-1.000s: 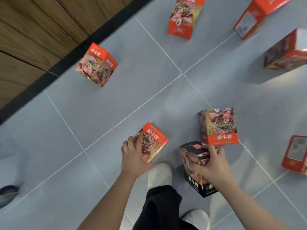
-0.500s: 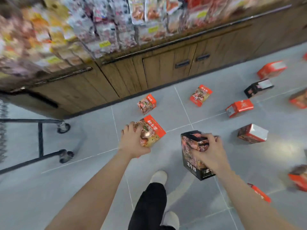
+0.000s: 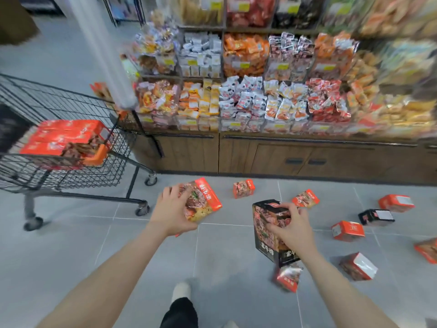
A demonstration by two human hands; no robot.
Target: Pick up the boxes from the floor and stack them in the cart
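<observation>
Head view shows me my left hand [image 3: 173, 210] gripping an orange box [image 3: 203, 200] and my right hand [image 3: 292, 229] clutching a black box [image 3: 267, 235], both held up off the floor [image 3: 71, 252]. To my left I see the cart [image 3: 59, 147], orange boxes stacked inside it, more scattered on the tiles at right.

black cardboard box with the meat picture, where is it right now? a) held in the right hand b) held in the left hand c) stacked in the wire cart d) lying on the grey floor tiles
a: the right hand grips the black cardboard box above the floor, while the left hand holds an orange cardboard box.
</observation>
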